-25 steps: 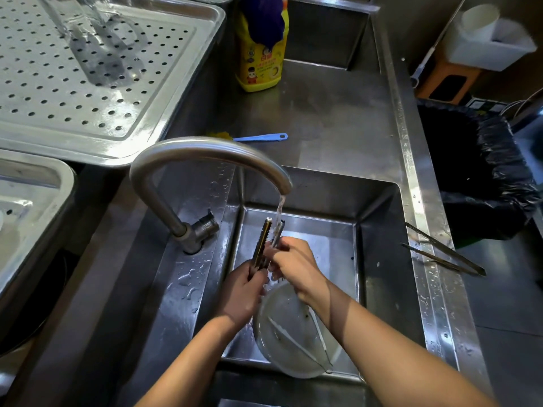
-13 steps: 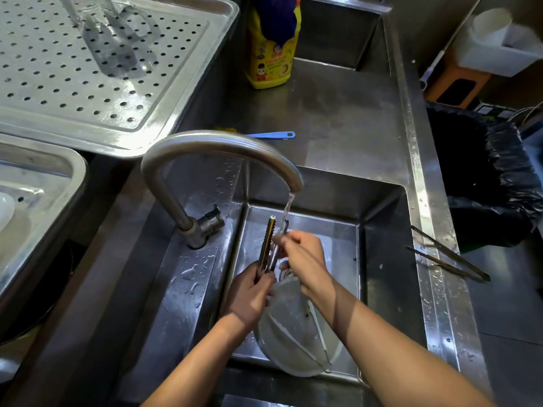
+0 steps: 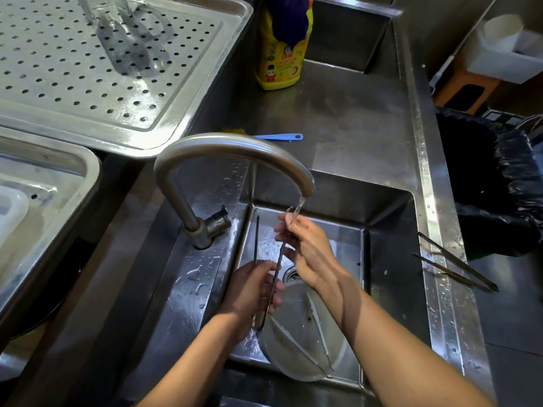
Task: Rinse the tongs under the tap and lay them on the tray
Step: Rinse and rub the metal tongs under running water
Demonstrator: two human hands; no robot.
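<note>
We are mid-rinse: our left hand grips the tongs near their hinge, our right hand pinches one arm's tip in the stream from the tap just above it, and laying them on the tray, well up-left of both hands, is not yet done.

Commercial kitchen: steel sink, perforated tray, detergent bottle.

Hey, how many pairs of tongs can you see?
3. Steel tongs held by left hand and right hand under the tap; dark tongs on the sink rim, right side; pale tongs in the dish. A shiny item on the perforated tray may be a fourth.
</note>
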